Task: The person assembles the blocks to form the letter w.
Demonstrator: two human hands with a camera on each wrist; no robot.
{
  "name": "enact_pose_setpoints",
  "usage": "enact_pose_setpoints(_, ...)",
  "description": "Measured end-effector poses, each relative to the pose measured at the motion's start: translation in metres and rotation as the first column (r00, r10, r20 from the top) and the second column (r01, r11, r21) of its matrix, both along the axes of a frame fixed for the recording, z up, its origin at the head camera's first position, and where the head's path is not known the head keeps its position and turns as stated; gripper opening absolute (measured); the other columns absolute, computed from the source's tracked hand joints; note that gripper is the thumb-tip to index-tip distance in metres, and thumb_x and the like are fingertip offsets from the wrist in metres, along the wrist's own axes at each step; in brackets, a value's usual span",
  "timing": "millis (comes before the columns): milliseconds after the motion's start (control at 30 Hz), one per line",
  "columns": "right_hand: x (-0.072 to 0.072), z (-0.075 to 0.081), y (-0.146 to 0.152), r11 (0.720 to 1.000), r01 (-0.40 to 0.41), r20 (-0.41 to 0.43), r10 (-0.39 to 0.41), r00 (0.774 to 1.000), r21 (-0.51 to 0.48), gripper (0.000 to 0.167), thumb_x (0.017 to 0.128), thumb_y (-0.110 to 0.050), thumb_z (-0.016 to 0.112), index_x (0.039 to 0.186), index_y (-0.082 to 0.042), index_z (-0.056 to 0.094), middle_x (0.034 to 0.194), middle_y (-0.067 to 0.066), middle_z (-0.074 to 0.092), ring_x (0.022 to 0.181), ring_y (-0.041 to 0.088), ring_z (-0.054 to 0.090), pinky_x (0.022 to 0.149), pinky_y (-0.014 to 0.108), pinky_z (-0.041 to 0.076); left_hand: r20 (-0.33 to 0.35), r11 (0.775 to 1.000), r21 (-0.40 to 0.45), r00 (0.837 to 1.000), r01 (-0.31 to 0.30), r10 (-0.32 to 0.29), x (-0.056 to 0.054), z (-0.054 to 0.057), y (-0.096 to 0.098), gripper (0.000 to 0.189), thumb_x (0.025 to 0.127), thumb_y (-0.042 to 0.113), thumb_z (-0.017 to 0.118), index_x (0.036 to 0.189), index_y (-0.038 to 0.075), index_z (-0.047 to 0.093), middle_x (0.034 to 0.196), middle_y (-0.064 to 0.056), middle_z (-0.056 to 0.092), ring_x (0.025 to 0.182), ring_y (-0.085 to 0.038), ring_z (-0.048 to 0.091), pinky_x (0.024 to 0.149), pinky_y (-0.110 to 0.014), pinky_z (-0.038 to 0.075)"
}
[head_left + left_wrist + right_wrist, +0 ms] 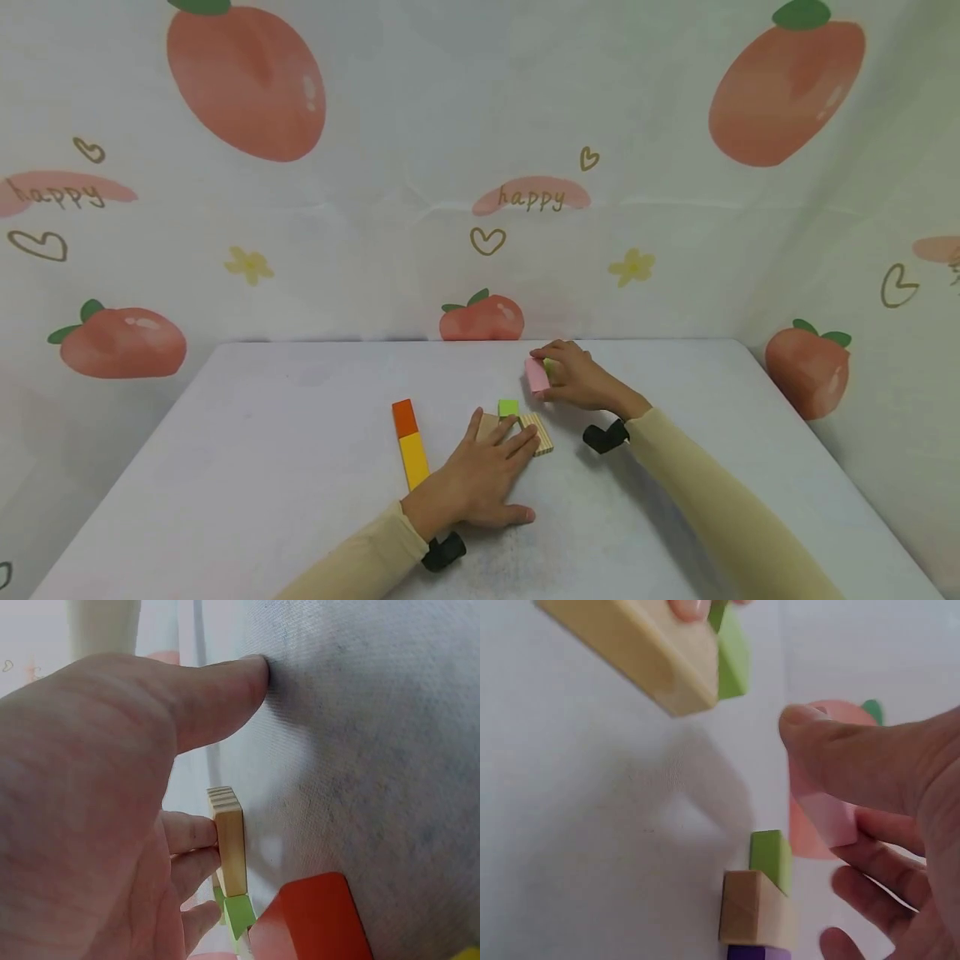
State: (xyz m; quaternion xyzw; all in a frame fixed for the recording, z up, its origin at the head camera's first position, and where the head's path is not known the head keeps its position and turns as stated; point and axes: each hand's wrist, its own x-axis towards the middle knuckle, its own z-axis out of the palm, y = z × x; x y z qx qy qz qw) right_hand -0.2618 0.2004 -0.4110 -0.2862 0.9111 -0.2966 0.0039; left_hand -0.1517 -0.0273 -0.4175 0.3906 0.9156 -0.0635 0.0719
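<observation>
My left hand [487,479] lies spread with its fingers fairly straight. Its fingertips rest on a striped wooden block [542,435] and over a plain wooden block [489,427]; a small green block [508,407] sits just beyond them. Farther back and to the right, my right hand [581,377] pinches a pink block [536,377] between thumb and fingers. In the right wrist view the pink block [829,817] shows partly behind the thumb. Near that hand stand another green block [769,855], a wooden block [742,907] and a purple block [757,952], mostly hidden in the head view.
Left of my left hand, an orange block [405,417] and a yellow block [415,461] lie end to end on the white table [262,467]. A white cloth [375,208] printed with fruit hangs behind the table's far edge.
</observation>
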Motion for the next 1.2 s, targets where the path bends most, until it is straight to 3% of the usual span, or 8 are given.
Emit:
enact_pose_setpoints(200,0.022,-0.003,0.021,0.996,-0.035,0.097,0.043,0.994,-0.079,0.064,0.083,-0.021,0.086,0.137,-0.002,0.059,0.135,0.016,0.056,0.116,0.037,0.055,0.097,0.057,0.047,0.008,1.0,0.01,1.0,-0.002,0.002,0.0,0.0,-0.001,0.093,0.091,0.073,0.054,0.162,0.02,0.027,0.168,0.006,0.021,0.155,-0.022,0.017,0.12,-0.063,0.01)
enact_pose_setpoints(400,0.047,-0.006,0.037,0.995,-0.063,0.156,0.074,0.985,-0.073,0.063,0.083,-0.021,0.085,0.138,-0.004,0.059,0.139,0.013,0.055,0.127,0.033,0.051,0.101,0.056,0.046,0.037,1.0,0.031,0.999,-0.005,0.004,-0.001,0.0,-0.001,0.093,0.091,0.073,0.054,0.163,0.02,0.027,0.168,0.005,0.021,0.155,-0.023,0.015,0.12,-0.063,0.008)
enact_pose_setpoints(633,0.07,-0.014,0.048,0.986,-0.132,0.169,0.148,0.974,-0.101,0.06,0.083,-0.023,0.086,0.134,-0.008,0.06,0.129,0.004,0.058,0.111,0.023,0.056,0.094,0.042,0.05,0.03,0.999,0.044,1.0,-0.007,0.005,-0.001,-0.001,-0.002,0.092,0.091,0.072,0.054,0.162,0.02,0.028,0.168,0.005,0.022,0.155,-0.023,0.017,0.12,-0.064,0.008)
enact_pose_setpoints(800,0.081,-0.02,0.048,0.975,-0.163,0.187,0.19,0.964,-0.151,0.06,0.082,-0.024,0.087,0.133,-0.008,0.06,0.126,0.001,0.059,0.103,0.015,0.057,0.09,0.033,0.051,0.031,0.999,0.044,0.999,-0.012,0.01,-0.001,-0.002,-0.003,0.092,0.091,0.073,0.054,0.162,0.021,0.027,0.168,0.006,0.022,0.155,-0.023,0.016,0.12,-0.064,0.008)
enact_pose_setpoints(1200,0.094,-0.024,0.043,0.964,-0.199,0.161,0.228,0.96,-0.178,0.058,0.079,-0.026,0.089,0.129,-0.009,0.065,0.121,0.001,0.06,0.099,0.016,0.059,0.086,0.033,0.053,0.034,0.999,0.047,0.999,-0.015,0.014,-0.001,-0.004,-0.002,0.093,0.091,0.073,0.053,0.163,0.022,0.026,0.168,0.007,0.02,0.155,-0.023,0.014,0.12,-0.063,0.007)
